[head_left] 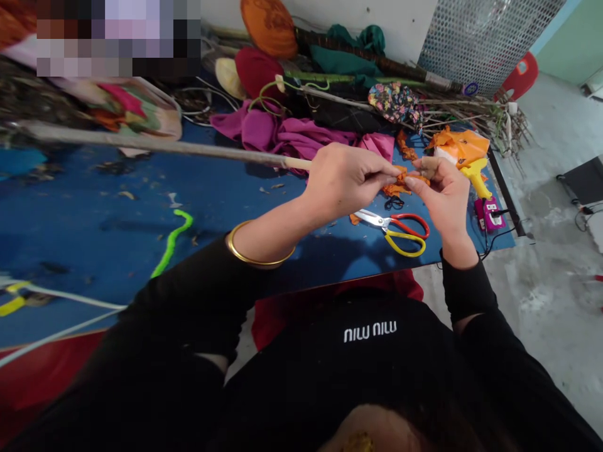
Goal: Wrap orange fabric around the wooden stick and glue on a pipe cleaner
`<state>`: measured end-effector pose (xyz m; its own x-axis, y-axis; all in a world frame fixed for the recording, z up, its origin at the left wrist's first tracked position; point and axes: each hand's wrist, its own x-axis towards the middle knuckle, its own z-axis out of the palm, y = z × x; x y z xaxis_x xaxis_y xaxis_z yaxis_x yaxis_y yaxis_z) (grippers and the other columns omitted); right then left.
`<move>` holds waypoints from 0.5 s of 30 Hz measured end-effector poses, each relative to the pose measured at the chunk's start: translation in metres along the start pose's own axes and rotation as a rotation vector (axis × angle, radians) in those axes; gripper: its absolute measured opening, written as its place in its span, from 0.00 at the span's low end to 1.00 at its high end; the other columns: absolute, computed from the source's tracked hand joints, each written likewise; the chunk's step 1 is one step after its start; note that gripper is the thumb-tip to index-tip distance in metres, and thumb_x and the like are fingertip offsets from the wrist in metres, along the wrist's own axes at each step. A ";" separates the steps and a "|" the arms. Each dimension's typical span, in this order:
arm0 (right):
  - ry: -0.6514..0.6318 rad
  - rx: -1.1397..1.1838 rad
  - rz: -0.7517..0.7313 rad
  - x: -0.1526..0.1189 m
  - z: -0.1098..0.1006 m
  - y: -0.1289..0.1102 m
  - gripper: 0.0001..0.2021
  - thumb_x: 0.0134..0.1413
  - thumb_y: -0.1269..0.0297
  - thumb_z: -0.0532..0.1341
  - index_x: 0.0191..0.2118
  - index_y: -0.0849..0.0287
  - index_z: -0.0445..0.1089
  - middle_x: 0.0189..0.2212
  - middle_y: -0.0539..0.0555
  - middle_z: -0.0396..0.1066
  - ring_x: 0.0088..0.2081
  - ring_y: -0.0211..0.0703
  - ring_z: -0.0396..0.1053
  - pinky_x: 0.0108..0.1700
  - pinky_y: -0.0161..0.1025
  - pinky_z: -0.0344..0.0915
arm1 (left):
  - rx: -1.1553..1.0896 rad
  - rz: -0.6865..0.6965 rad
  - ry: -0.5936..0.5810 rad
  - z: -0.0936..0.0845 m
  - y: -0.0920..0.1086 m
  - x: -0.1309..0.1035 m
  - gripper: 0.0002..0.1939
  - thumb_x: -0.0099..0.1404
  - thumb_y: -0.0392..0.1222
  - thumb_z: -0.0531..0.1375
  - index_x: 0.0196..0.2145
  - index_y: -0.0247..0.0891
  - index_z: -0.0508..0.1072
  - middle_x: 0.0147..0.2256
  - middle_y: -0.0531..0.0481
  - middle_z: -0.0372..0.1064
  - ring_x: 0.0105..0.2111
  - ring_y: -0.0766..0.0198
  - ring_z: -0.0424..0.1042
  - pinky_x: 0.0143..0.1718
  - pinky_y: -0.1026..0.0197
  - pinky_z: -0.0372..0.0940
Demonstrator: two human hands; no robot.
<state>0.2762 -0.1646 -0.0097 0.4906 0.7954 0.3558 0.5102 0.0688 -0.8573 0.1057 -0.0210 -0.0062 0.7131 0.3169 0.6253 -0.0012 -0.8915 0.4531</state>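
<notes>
My left hand [342, 179] is closed, with a long stick [188, 148] running from it to the far left. Its thumb and forefinger pinch crumpled orange material [399, 182]. On the other side of this material, my right hand [443, 188] pinches it between thumb and fingers. Just below the hands on the blue table [226, 213] lie scissors [393, 229] with one red and one yellow handle. A small black loop [394, 203] is between the scissors and the orange material.
A yellow glue gun [478, 177] and a purple power strip [490, 215] sit at the right table edge. Magenta cloth [301, 135], branches and an orange disc [269, 28] lie behind. A green pipe cleaner [172, 245] is at left.
</notes>
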 end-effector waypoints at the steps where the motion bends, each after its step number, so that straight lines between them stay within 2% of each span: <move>1: -0.009 0.019 0.019 0.000 -0.001 0.001 0.17 0.57 0.47 0.73 0.45 0.50 0.74 0.40 0.49 0.80 0.42 0.44 0.80 0.49 0.50 0.82 | 0.011 0.013 0.001 0.002 -0.002 0.000 0.14 0.77 0.47 0.60 0.47 0.49 0.88 0.36 0.49 0.86 0.32 0.58 0.84 0.28 0.59 0.71; 4: -0.045 0.075 0.054 0.001 0.000 0.004 0.16 0.57 0.48 0.72 0.44 0.50 0.73 0.37 0.48 0.78 0.39 0.43 0.79 0.46 0.48 0.82 | 0.071 0.063 -0.013 0.005 -0.005 -0.001 0.14 0.78 0.47 0.59 0.46 0.49 0.88 0.39 0.50 0.87 0.36 0.56 0.85 0.32 0.57 0.73; 7: -0.053 0.107 0.082 0.001 0.004 0.008 0.14 0.59 0.51 0.70 0.45 0.51 0.72 0.36 0.48 0.77 0.38 0.42 0.78 0.44 0.46 0.81 | 0.148 0.143 -0.015 0.005 -0.007 -0.001 0.14 0.78 0.46 0.59 0.48 0.49 0.87 0.41 0.52 0.87 0.38 0.58 0.85 0.33 0.58 0.73; 11: -0.063 0.230 0.189 0.003 0.008 0.015 0.13 0.56 0.54 0.70 0.44 0.52 0.73 0.35 0.48 0.77 0.38 0.42 0.77 0.45 0.46 0.80 | 0.267 0.265 0.016 0.006 -0.008 0.001 0.15 0.78 0.45 0.58 0.44 0.50 0.86 0.36 0.55 0.86 0.32 0.61 0.83 0.27 0.57 0.69; 15: -0.165 0.397 0.314 0.005 0.005 0.016 0.14 0.52 0.57 0.71 0.42 0.53 0.72 0.38 0.50 0.78 0.40 0.43 0.78 0.44 0.47 0.81 | 0.323 0.375 0.001 0.010 -0.008 0.002 0.16 0.77 0.41 0.55 0.43 0.48 0.85 0.34 0.55 0.85 0.31 0.61 0.80 0.27 0.57 0.67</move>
<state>0.2838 -0.1562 -0.0235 0.4425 0.8965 0.0238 0.0347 0.0094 -0.9994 0.1140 -0.0165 -0.0145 0.7044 -0.0446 0.7084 -0.0397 -0.9989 -0.0235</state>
